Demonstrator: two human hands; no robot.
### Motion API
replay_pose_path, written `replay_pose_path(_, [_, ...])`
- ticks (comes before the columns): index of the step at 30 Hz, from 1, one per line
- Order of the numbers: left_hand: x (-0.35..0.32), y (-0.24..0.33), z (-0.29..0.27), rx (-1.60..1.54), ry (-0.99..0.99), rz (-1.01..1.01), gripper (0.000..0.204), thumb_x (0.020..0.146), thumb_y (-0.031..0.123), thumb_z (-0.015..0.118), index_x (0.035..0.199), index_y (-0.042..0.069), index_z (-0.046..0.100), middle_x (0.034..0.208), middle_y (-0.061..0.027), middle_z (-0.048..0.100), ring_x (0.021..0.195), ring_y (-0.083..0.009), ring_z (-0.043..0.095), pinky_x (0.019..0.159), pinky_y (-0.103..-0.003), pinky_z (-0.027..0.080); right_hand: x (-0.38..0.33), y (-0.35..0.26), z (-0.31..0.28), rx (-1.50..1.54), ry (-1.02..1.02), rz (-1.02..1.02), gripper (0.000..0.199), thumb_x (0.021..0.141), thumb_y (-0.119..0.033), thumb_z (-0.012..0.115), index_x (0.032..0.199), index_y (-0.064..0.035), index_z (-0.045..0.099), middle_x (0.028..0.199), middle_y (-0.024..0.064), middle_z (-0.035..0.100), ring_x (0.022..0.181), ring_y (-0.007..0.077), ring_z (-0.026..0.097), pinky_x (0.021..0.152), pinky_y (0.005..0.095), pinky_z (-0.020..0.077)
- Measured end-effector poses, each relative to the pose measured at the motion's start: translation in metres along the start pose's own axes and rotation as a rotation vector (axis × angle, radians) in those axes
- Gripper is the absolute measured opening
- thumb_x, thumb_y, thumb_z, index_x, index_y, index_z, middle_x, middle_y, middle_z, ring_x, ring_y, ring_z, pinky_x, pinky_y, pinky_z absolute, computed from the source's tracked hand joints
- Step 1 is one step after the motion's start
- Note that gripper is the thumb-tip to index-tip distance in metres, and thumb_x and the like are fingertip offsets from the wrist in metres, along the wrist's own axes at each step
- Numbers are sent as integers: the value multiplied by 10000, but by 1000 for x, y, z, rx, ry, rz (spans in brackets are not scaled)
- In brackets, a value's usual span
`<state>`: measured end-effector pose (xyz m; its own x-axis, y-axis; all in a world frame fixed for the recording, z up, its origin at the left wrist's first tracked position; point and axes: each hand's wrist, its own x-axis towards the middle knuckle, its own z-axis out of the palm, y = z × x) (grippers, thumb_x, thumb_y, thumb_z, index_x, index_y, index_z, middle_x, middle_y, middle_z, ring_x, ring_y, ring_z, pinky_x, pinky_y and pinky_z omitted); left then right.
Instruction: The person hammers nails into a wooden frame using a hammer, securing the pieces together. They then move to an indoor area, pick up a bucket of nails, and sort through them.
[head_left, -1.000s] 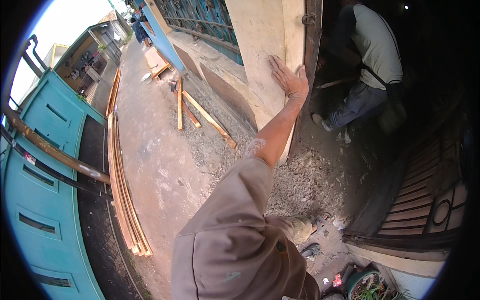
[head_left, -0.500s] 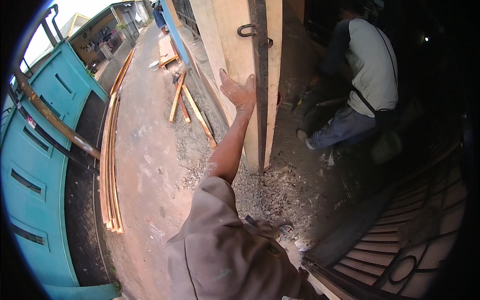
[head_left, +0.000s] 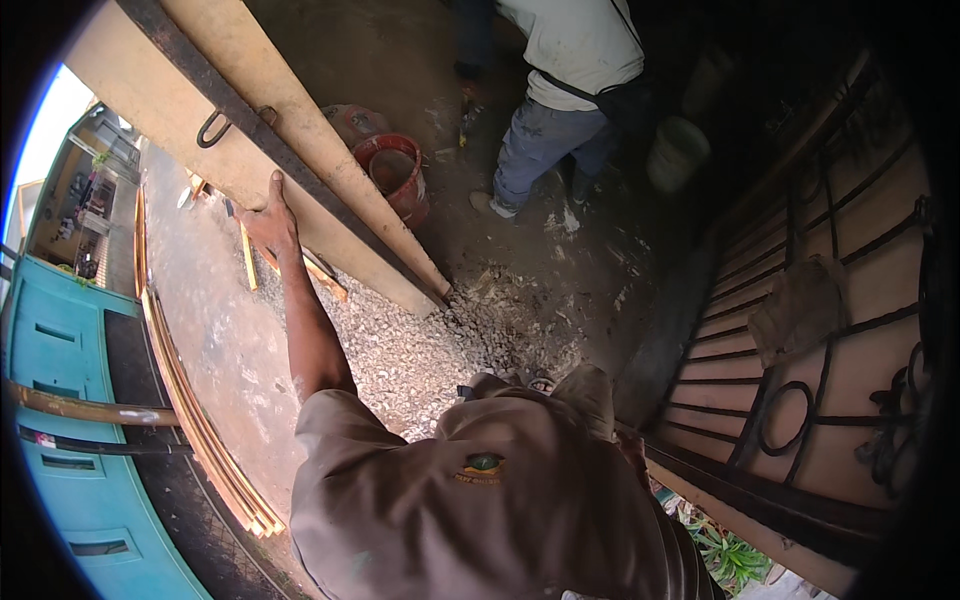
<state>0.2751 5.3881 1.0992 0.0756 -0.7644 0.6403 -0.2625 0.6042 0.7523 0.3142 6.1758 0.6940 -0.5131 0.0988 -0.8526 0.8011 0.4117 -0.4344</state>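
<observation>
My left hand (head_left: 267,217) is stretched out ahead of me, palm flat against the lower edge of a tall beige gate leaf (head_left: 345,215). Its fingers point up along the panel and hold nothing. A dark steel bar with a hook latch (head_left: 214,128) runs down the leaf just above the hand. My left forearm reaches over a heap of grey gravel (head_left: 400,350). My brown shirt fills the lower middle of the view. My right hand does not show.
Another person in a white shirt and jeans (head_left: 560,100) stands beyond the leaf, near a red bucket (head_left: 396,172) and a pale bucket (head_left: 678,150). An iron-grille gate (head_left: 820,380) is on the right. Long wooden planks (head_left: 200,430) and a teal vehicle (head_left: 60,400) lie left.
The view has swung right and down. The gate leaf now slants across the upper left. My left hand has stayed on it, shifting from its face to its lower edge.
</observation>
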Motion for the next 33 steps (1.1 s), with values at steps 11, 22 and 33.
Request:
replay_pose_path(11, [-10, -19, 39, 372, 520, 235, 1018, 744, 469, 773, 1357, -164, 264, 1359, -384, 345, 1285, -491, 336, 1039, -589, 309, 75, -3, 4, -493, 180, -537, 398, 838, -406, 654, 835, -9, 670, 814, 185, 688, 738, 297, 693, 658, 442, 526])
replay_pose_path(22, [-16, -2, 114, 878, 934, 488, 1107, 612, 659, 788, 1221, -186, 415, 1103, -327, 564, 958, -471, 597, 807, -566, 500, 161, -222, -36, -335, -21, -88, 375, 878, -396, 620, 746, -52, 689, 630, 140, 643, 577, 236, 652, 554, 378, 525])
replay_pose_path(33, [-262, 156, 455, 108, -683, 369, 681, 800, 451, 656, 1271, -11, 490, 1040, -259, 611, 903, -383, 629, 747, -504, 515, 337, -554, -163, -294, 59, -272, 302, 857, -313, 641, 995, -45, 616, 794, 105, 604, 738, 242, 596, 659, 424, 487])
